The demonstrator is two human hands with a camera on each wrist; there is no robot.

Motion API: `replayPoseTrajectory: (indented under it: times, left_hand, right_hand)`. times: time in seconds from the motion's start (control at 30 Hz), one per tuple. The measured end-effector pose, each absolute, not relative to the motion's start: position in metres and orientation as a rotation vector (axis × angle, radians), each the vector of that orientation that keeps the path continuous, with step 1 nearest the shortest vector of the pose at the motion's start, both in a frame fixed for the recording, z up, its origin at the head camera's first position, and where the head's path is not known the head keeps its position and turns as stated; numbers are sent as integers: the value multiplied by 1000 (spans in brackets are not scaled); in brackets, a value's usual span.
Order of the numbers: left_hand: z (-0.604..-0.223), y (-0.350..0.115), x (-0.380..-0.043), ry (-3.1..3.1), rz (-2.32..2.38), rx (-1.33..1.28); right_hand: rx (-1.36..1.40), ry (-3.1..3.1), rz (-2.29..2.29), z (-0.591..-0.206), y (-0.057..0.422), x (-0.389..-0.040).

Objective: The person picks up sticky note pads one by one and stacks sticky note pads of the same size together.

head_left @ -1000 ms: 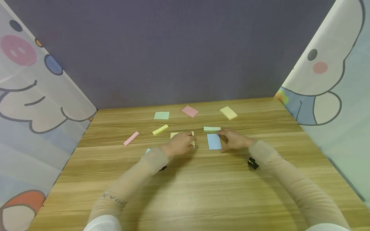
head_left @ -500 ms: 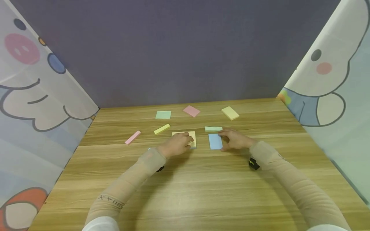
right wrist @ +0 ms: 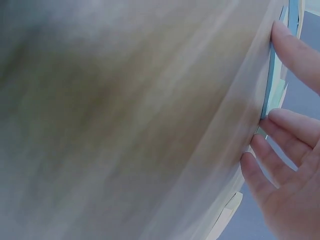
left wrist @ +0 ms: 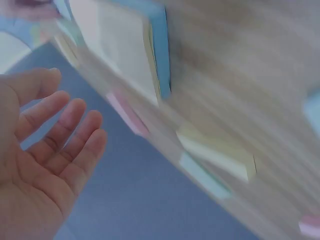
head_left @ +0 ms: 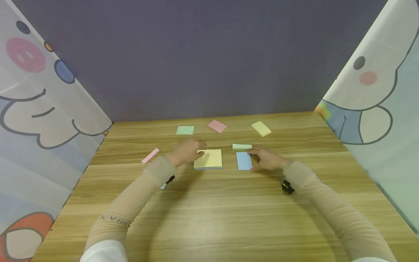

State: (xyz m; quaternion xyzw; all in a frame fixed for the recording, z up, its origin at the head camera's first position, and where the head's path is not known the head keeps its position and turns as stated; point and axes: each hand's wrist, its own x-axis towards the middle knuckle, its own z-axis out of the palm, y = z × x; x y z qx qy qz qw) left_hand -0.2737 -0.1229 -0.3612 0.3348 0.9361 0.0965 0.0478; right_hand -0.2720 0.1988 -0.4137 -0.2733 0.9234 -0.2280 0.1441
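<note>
My left hand (head_left: 187, 151) hovers at the left of a stack in the head view, fingers loosely bent and holding nothing. That stack is a yellow sticky note pad (head_left: 211, 159) lying on a blue one (left wrist: 161, 50), whose edge shows below it. Over on the right, my right hand (head_left: 266, 158) holds a smaller blue sticky note pad (head_left: 243, 161) by its right side, thumb at the near corner and index finger at the far one. The right wrist view shows the pad's thin blue edge (right wrist: 270, 82) between thumb and index finger. A pale green strip pad (head_left: 241, 146) lies just behind it.
Along the back lie a green pad (head_left: 185, 130), a pink pad (head_left: 217, 126) and a yellow pad (head_left: 261, 128). A pink strip pad (head_left: 150, 155) lies left. A light blue one (head_left: 164, 186) peeks out under my left wrist. A dark panel (head_left: 209, 58) stands behind the table.
My left hand has come off the yellow pad and moved left, uncovering the stack and now covering the yellow strip pad. My right hand stays at the small blue pad.
</note>
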Motion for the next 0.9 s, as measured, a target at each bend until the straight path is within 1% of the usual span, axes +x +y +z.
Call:
replayPoseTrajectory:
  times: [0.27,0.6,0.9]
  left_hand:
    - [-352,-143,-293,2873,367,873]
    - [-355,-163,-308,2836,377,801]
    - [-340,-180,-330,2855,300,670]
  right_hand:
    - [-773,2669,-675,-413,200,-272]
    - [-727,2634,-700,-416,197,-272]
    - [-718,2634,-711,-415,197,-271]
